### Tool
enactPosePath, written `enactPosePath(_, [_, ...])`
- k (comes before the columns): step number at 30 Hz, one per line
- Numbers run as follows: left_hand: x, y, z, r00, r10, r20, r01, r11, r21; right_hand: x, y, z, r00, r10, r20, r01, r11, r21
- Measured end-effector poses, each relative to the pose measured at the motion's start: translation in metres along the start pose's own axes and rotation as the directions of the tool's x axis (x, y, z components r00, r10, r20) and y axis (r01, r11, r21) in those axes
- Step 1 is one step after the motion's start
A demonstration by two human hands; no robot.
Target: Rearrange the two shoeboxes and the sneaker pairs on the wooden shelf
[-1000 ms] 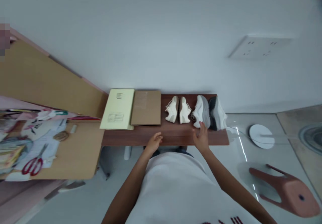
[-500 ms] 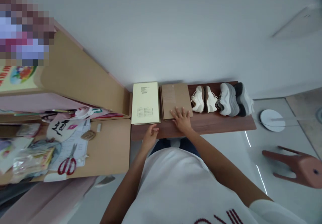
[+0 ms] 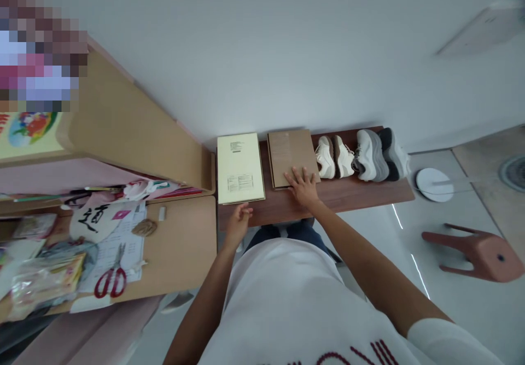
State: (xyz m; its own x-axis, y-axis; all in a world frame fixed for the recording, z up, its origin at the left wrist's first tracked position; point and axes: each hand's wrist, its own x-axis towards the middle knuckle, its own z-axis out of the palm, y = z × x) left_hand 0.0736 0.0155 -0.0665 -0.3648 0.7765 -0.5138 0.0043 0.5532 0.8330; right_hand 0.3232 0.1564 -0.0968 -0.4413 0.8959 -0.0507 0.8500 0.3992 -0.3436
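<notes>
My right hand [image 3: 304,186] lies flat with fingers spread on the near edge of a brown cardboard box [image 3: 292,156] on a dark wooden shelf [image 3: 353,196]. My left hand [image 3: 239,218] rests at the shelf's front edge, fingers loosely curled, holding nothing, just below a pale yellow box [image 3: 239,166]. To the right of the brown box stand a pair of cream shoes [image 3: 335,157] and a pair of grey sneakers [image 3: 380,154].
A light wooden desk [image 3: 180,245] at the left carries papers, red scissors [image 3: 109,279] and clutter. A reddish stool [image 3: 476,249] lies tipped on the glossy floor at the right, near a white round base [image 3: 433,184]. A white wall rises behind the shelf.
My right hand left the grey sneakers and moved left onto the brown box. The brown box has since shifted slightly right, away from the yellow box. My left hand moved left along the shelf edge.
</notes>
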Motion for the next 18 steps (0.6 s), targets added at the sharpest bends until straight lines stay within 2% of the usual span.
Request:
enactPosePath(2, [0.005, 0.007, -0.004, 0.999, 0.034, -0.023, -0.034, 0.999, 0.0, -0.001, -0.009, -0.004, 0.999, 0.03, -0.032, -0.03, 0.999, 0.021])
enactPosePath(5, [0.013, 0.015, -0.015, 0.987, 0.109, -0.121, -0.112, 0.993, -0.019, -0.008, -0.035, -0.006, 0.99, 0.087, -0.107, -0.074, 0.99, 0.124])
enactPosePath(8, [0.021, 0.02, -0.03, 0.961, 0.164, -0.224, -0.176, 0.984, -0.037, -0.012, -0.068, -0.005, 0.987, 0.077, -0.145, -0.026, 0.945, 0.326])
enactPosePath(10, [0.026, 0.021, -0.038, 0.944, 0.196, -0.267, -0.211, 0.977, -0.028, -0.012, -0.087, -0.001, 0.986, 0.076, -0.152, 0.006, 0.879, 0.477])
enactPosePath(14, [0.039, 0.021, -0.052, 0.913, 0.255, -0.32, -0.251, 0.966, 0.052, -0.003, -0.113, 0.011, 0.983, 0.141, -0.12, -0.02, 0.728, 0.686])
enactPosePath(18, [0.056, 0.015, -0.061, 0.889, 0.296, -0.349, -0.27, 0.955, 0.121, 0.011, -0.123, 0.024, 0.971, 0.24, -0.011, -0.156, 0.663, 0.732])
